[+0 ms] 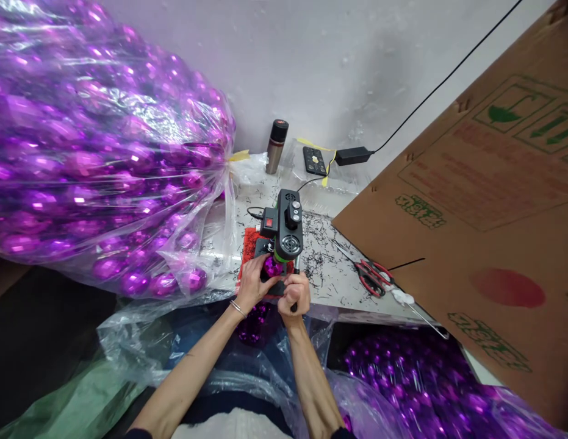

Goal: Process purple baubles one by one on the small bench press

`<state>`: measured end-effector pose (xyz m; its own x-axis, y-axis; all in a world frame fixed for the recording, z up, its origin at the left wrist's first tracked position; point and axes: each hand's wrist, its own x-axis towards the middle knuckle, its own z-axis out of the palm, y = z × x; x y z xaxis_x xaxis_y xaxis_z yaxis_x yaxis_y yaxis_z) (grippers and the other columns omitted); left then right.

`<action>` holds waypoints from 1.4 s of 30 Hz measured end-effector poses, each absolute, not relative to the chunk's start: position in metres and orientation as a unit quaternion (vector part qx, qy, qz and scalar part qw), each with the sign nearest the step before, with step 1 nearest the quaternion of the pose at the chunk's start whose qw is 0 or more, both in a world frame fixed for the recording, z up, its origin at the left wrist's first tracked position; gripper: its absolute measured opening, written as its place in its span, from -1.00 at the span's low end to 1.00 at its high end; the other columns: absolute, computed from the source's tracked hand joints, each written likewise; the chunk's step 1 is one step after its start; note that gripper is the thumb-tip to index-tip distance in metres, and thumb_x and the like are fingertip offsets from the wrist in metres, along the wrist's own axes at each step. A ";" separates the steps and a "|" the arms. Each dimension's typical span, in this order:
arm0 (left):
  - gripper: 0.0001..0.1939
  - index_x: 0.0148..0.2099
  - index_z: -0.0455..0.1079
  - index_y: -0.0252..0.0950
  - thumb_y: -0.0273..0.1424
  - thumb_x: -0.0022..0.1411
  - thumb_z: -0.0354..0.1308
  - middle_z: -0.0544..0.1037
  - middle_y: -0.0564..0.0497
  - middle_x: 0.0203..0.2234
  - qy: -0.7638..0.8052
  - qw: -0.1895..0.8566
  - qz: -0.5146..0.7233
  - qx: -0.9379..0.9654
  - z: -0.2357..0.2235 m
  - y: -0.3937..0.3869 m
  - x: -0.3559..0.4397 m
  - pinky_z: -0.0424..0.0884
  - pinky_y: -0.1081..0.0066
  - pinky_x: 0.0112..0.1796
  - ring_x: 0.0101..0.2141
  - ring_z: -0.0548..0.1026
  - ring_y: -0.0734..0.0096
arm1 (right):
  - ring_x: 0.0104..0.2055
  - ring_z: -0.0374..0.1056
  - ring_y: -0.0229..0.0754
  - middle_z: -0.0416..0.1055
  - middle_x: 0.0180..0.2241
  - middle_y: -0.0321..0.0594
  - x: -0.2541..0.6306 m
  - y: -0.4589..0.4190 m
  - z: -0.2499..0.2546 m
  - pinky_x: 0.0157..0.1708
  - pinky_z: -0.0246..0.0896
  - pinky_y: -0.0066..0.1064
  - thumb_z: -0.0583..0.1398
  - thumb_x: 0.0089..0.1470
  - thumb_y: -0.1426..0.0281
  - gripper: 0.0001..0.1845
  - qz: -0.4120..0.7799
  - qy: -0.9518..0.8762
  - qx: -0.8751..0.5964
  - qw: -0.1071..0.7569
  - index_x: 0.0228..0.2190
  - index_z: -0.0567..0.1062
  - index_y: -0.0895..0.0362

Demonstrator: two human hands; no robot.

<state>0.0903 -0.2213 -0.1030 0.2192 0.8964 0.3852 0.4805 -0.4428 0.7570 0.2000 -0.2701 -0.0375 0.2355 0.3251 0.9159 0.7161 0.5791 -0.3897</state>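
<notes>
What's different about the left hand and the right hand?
The left hand holds a shiny purple ball, but the right hand is curled around a lever. The left hand has a bracelet at its wrist, while the right hand's wrist has none. Both hands are bare and close to the black machine.

Dark phone (314, 160) on clear plastic, steel flask (275, 146) beside it — printed cardboard box (485, 201), red-handled scissors (374, 278)
</notes>
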 end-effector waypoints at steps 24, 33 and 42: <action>-0.64 -0.08 0.60 -0.31 -0.60 0.24 0.02 0.65 -0.38 -0.07 0.580 0.062 0.189 0.790 -0.025 -0.150 -0.059 0.18 -0.32 0.30 0.21 0.44 -0.29 | -0.45 0.34 -0.25 0.23 -0.58 -0.39 0.197 -0.280 0.006 -0.45 0.16 -0.36 0.05 0.40 0.48 -0.56 -0.084 -0.557 -0.473 0.678 -0.56 0.30 0.06; -0.59 0.09 0.54 -0.33 -0.60 0.37 -0.06 0.53 -0.34 0.11 0.598 -0.036 0.000 0.801 -0.022 -0.125 -0.064 0.36 0.00 0.08 0.10 0.43 -0.06 | -0.41 0.36 -0.27 0.30 -0.53 -0.36 0.197 -0.285 0.002 -0.40 0.21 -0.38 0.04 0.42 0.46 -0.58 -0.060 -0.560 -0.484 0.670 -0.53 0.32 0.07; -0.59 0.10 0.52 -0.42 -0.26 0.31 0.28 0.55 -0.39 0.11 0.563 0.026 0.045 0.825 0.001 -0.117 -0.062 0.48 -0.01 0.08 0.07 0.55 -0.17 | -0.38 0.36 -0.27 0.32 -0.51 -0.36 0.196 -0.286 0.001 -0.36 0.24 -0.37 0.03 0.40 0.49 -0.59 -0.048 -0.559 -0.480 0.674 -0.52 0.33 0.06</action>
